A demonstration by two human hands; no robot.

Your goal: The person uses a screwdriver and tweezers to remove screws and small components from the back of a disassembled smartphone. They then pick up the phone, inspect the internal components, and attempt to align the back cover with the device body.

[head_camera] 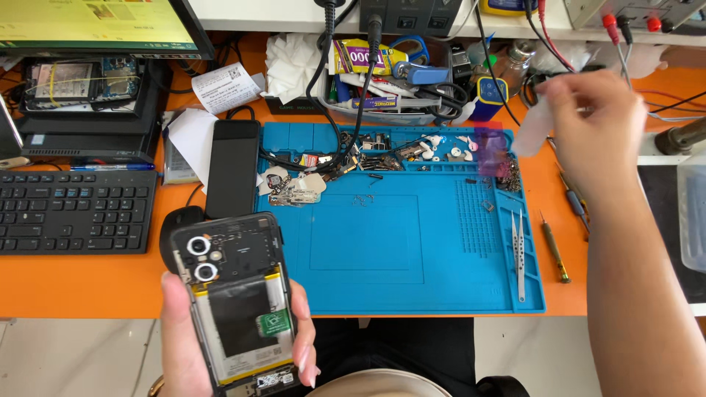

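Orange workbench (88, 283) fills the view, crowded with repair gear, and a blue silicone work mat (412, 283) sits at its centre. Left hand (184, 345) is down at the near edge, just left of the mat's front corner, fingers wrapped round an opened smartphone (235, 301) with its back cover off: two camera rings at the top, black battery below, a small green sticker on it. Right hand (599, 129) is up past the mat's far right corner, blurred, pinching a small pale translucent piece (531, 129); what that piece is, I cannot tell. Just left of that hand, on the mat's top right compartment, lies a small purple see-through item (489, 151). Along the mat's right trough rest two silver tweezers (518, 250), and off the mat's right edge lies a brass-handled screwdriver (553, 250). Loose small parts and black cables (338, 158) litter the mat's far strip. Left of the mat stands a black rectangular device (232, 167), then a black keyboard (73, 209). Behind the mat, a tray of tubes and tools (382, 73), and a monitor (95, 26) at far left.
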